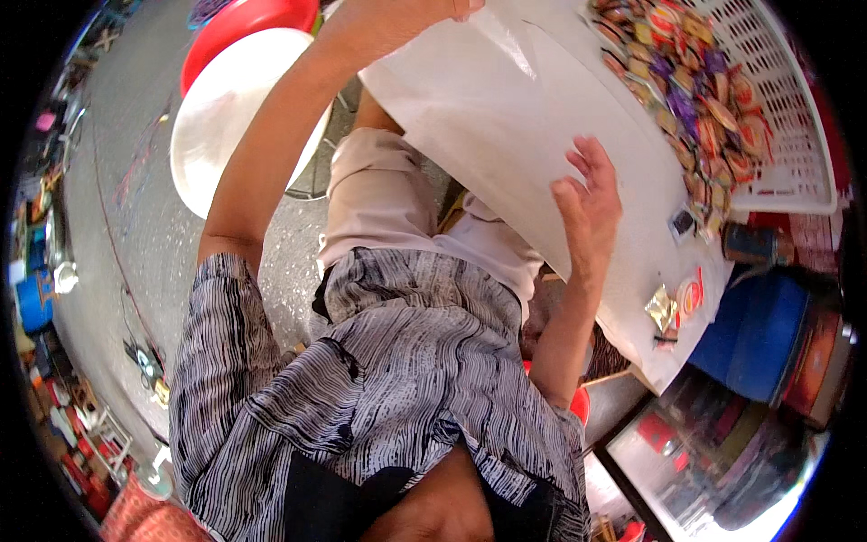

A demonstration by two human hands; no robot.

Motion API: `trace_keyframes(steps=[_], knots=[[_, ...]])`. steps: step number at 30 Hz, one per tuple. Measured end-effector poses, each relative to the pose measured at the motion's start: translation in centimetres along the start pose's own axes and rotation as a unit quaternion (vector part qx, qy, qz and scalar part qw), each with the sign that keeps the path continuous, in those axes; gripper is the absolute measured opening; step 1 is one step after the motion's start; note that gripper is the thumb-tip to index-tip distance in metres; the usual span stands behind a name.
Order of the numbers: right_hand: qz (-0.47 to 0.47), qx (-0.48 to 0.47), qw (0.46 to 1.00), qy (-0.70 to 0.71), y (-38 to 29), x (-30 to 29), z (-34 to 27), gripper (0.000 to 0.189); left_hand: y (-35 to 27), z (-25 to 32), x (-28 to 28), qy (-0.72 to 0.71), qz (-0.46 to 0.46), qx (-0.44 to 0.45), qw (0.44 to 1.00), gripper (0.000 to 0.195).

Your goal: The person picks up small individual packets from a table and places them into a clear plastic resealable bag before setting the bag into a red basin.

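Observation:
My left hand (433, 12) reaches to the top edge of the view, where part of it is cut off. Its fingertips pinch a clear plastic sheet or bag (504, 40), which hangs over the white tabletop (488, 122). Above the right part of that surface, my right hand (590, 193) is raised with its fingers bent and apart, holding nothing. To its right lies a heap of small wrapped snacks (698, 101), some in purple wrappers. A gold-wrapped piece (662, 308) and a red-and-clear packet (689, 297) rest apart from the heap, near the table's right edge.
A white perforated plastic basket (786, 129) stands behind the snacks. Left of the table are a round white lid or basin (237, 115) and a red basin (223, 47). A blue container or bag (752, 335) sits beyond the table's right edge. Cords lie on the floor (129, 203).

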State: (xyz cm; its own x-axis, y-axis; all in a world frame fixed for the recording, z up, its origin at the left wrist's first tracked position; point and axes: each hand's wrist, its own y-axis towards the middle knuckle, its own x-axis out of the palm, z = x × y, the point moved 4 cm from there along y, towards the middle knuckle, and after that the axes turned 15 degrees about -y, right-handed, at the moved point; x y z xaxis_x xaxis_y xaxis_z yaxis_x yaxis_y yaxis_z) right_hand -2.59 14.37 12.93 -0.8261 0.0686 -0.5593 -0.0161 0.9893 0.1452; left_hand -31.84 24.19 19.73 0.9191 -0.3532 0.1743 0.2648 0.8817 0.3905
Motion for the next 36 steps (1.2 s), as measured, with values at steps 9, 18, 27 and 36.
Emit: trace_keyframes(steps=[9,18,27,36], knots=[[-0.057,0.153,0.983,0.088,0.7,0.4,3.8,0.029,3.0,-7.7,4.9,0.030,-0.013,-0.051,0.998,0.006],[0.121,-0.022,0.992,0.001,2.0,0.2,1.9,0.028,5.0,-5.6,9.1,-0.042,-0.077,-0.035,0.996,0.006],[-0.013,0.160,0.979,0.128,-0.2,-1.4,4.9,0.018,6.7,-8.4,5.5,0.277,-0.002,0.100,0.956,0.007],[0.059,0.224,0.970,-0.073,-0.7,-2.0,5.7,0.023,-2.5,-12.3,12.2,0.325,-0.037,0.128,0.936,0.022]])
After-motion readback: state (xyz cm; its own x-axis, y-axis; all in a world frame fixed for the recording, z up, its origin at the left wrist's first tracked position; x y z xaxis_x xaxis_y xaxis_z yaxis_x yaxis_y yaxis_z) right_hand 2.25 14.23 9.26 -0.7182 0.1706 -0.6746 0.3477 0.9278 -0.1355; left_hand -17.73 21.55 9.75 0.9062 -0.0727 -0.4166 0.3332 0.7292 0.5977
